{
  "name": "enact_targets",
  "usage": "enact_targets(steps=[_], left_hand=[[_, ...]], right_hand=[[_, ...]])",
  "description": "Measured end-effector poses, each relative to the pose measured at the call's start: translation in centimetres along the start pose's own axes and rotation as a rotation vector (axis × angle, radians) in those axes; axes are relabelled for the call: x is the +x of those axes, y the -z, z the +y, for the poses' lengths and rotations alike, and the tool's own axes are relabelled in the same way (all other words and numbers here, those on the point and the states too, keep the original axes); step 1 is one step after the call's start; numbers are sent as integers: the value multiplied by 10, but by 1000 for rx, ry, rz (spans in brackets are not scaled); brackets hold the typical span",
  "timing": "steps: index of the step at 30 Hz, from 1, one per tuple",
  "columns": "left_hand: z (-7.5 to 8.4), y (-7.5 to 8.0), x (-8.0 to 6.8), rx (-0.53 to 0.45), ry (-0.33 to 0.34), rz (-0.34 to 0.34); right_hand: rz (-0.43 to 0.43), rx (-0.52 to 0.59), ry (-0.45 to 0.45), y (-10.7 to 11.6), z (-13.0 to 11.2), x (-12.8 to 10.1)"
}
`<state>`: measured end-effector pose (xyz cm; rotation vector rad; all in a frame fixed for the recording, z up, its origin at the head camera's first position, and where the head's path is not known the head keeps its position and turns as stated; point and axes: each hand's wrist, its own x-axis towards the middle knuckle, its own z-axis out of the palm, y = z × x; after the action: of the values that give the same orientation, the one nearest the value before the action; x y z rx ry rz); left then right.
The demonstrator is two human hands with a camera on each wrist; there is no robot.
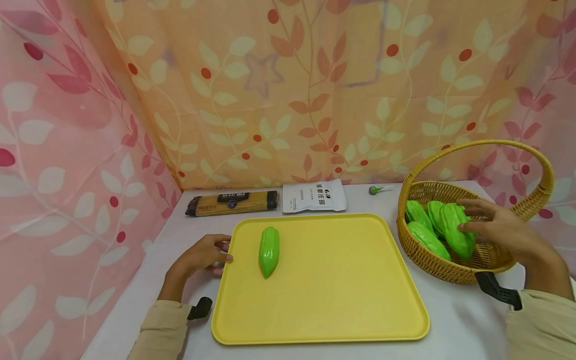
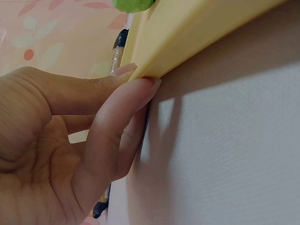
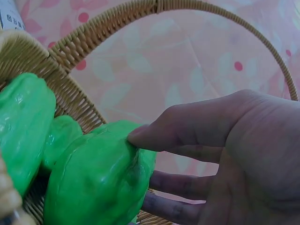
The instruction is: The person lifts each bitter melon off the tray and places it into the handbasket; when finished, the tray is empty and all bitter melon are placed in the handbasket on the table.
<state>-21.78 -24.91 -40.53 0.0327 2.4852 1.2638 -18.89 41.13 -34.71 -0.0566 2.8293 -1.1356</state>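
From the head view the right hand reaches into the wicker basket at the right of the white tabletop, its fingers against the nearest green gourd, which lies among three others. The right wrist view shows what the head view leaves unclear: the thumb presses the top of that gourd while the fingers curl beneath it, so the hand has closed on it. The left hand rests at the left edge of the yellow tray, on which a single gourd lies. The left wrist view shows its straight fingertips touching the tray's rim. A pasta packet and a white pouch lie behind the tray.
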Motion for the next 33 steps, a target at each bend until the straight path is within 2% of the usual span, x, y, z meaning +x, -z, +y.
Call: enact_targets(steps=[10,33], left_hand=[[1,0,-3,-21,-13,-6],[-1,-1,0,-27,11,-2]], right_hand=[[-44,1,-12,-3,12,6],[-54,41,-12,-2,15,5]])
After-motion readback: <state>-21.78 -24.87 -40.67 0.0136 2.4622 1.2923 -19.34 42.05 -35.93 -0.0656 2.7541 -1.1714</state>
